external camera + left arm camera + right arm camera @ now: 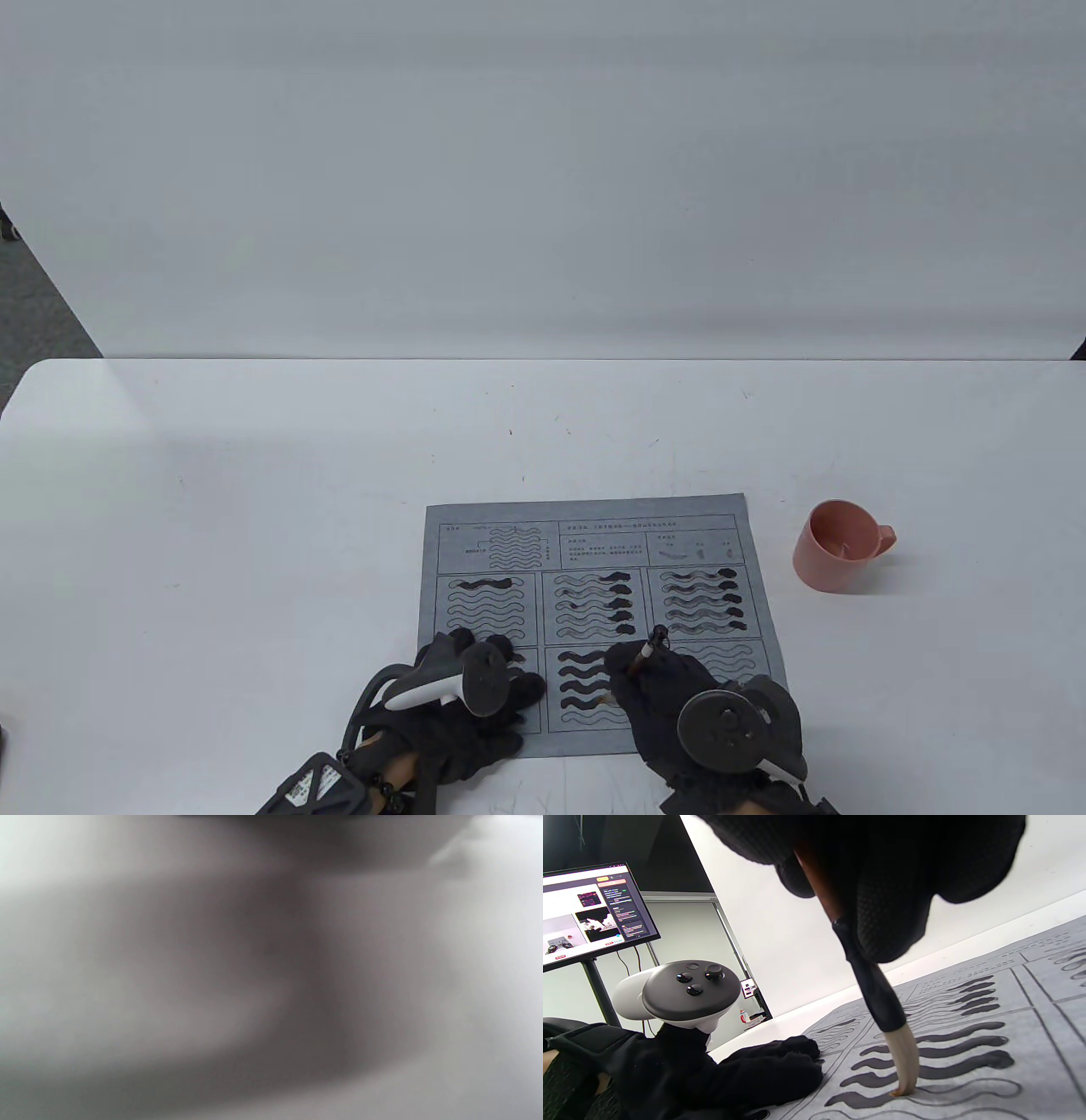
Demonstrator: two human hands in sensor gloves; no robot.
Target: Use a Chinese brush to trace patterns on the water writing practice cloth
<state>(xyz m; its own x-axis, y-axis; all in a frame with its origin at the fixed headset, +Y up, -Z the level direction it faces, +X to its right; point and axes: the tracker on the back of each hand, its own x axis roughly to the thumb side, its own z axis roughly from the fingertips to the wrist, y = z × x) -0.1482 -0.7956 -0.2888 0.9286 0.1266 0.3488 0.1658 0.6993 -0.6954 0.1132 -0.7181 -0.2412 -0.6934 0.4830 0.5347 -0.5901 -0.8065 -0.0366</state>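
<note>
R hand [670, 688] is pinching brush [878, 1001] upright, tip touching a wave outline on cloth [594, 518] mid-tabletop, prob. for fine stroke control. L hand [475, 679] is pressing flat on cloth's corner, anchoring it.

A white counter [254, 526] with rounded far corners stood against a plain pale wall [543, 170]; grey floor [34, 314] showed at the left; soft, even light; a lit monitor [589, 912] on a dark stand stood beside it.
</note>
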